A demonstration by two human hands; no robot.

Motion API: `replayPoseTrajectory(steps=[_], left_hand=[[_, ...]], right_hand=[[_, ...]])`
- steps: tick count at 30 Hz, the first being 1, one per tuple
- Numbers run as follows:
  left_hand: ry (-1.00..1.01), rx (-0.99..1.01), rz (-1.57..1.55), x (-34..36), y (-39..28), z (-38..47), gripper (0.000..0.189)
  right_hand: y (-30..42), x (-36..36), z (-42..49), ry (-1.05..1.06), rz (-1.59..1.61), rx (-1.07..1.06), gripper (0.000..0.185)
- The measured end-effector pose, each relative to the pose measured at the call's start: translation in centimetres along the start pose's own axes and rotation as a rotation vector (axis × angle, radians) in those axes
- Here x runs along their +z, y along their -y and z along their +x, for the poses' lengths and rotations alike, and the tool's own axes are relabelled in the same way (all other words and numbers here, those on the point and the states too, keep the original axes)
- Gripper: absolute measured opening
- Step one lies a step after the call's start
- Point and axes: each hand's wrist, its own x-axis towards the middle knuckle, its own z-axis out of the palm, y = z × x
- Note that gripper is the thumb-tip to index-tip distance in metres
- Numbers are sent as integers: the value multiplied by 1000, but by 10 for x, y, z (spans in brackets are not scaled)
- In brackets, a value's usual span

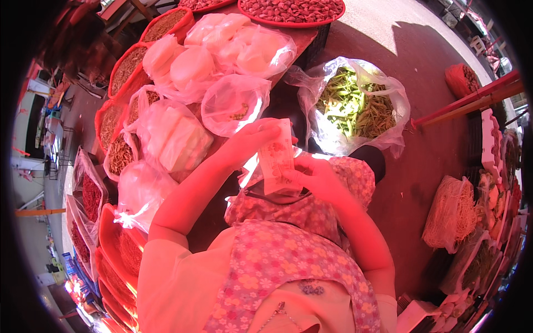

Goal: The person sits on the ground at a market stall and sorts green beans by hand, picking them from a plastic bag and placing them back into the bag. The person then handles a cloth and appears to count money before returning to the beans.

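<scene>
Both my hands hold paper banknotes (pixel 275 160) above my lap. My left hand (pixel 260 135) grips their upper end, its thumb lying on the paper. Lower on the right side, my right hand (pixel 318 175) pinches their edge between thumb and fingers. Beneath the notes is the open pocket (pixel 275 197) of a flowered apron (pixel 291 245). Just beyond my left hand stands an open clear plastic bag (pixel 220 109) with a few small round pieces inside. How many notes there are I cannot tell.
A large plastic bag of green pods (pixel 354 106) stands on the ground ahead. Bagged pale blocks (pixel 179 137) and red-rimmed sacks of dried goods (pixel 129 70) crowd the left. A round red tray (pixel 291 12) sits at the top. Bagged noodle-like strands (pixel 452 212) and a slanting pole (pixel 466 100) are at right.
</scene>
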Motion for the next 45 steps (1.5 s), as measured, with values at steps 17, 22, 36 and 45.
replayPoseTrajectory(steps=[17,22,36,45], left_hand=[[649,332,1359,26,77,-3,26],[610,410,1439,29,125,26,30],[659,-224,1850,9,227,124,23],[593,-256,1820,19,225,127,23]], right_hand=[[-164,-88,-260,604,-504,663,32],[-201,-12,-304,40,385,797,39],[-94,-10,-165,-512,-299,-98,18],[-134,-20,-80,-12,-614,319,34]])
